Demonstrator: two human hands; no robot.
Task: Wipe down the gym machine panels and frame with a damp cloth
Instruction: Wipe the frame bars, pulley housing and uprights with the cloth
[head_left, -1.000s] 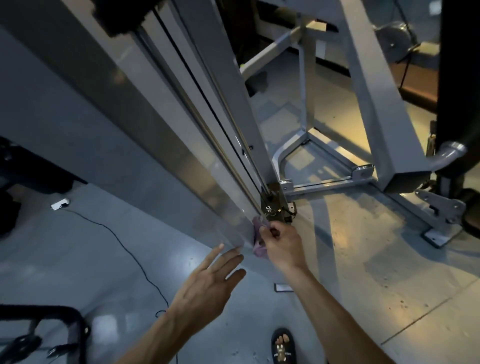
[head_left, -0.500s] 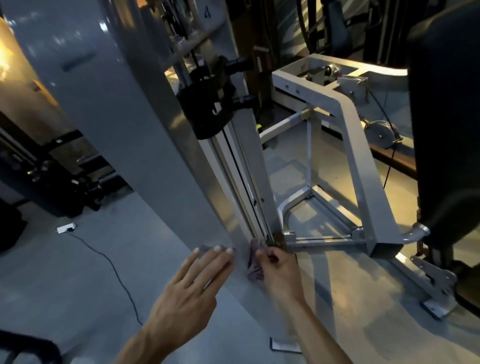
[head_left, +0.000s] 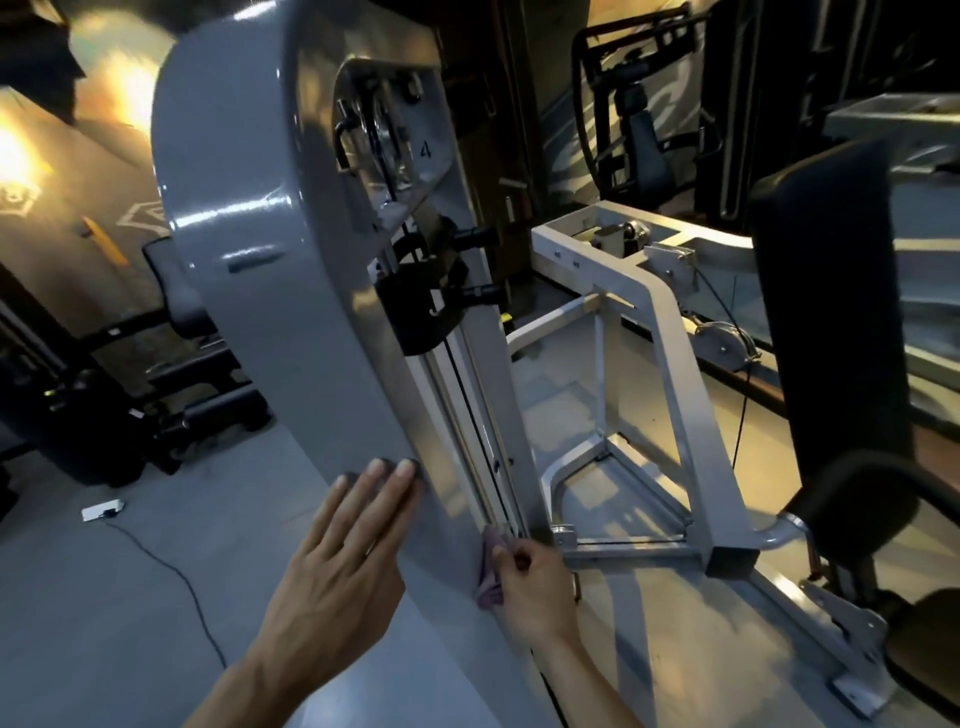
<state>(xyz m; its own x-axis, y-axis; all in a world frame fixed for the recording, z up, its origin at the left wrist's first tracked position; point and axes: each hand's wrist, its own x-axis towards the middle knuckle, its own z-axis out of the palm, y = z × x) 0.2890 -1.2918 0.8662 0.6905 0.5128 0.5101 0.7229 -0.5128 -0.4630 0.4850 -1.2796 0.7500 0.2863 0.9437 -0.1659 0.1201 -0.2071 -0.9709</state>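
While our left hand (head_left: 332, 566) lies flat with straight fingers on the grey panel (head_left: 270, 291), our right hand (head_left: 535, 584) pinches the purple cloth (head_left: 488, 574) against the panel's lower edge, beside the guide rails (head_left: 480, 452); a black cable (head_left: 166, 566) crosses the floor (head_left: 104, 649).

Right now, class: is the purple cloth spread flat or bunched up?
Bunched. The cloth shows as a crumpled wad gripped in the right hand against the grey panel.

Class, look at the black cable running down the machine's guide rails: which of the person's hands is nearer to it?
Right. The right hand, gripping the cloth, sits at the cable's lower end; the left hand rests flat on the grey panel, farther left.
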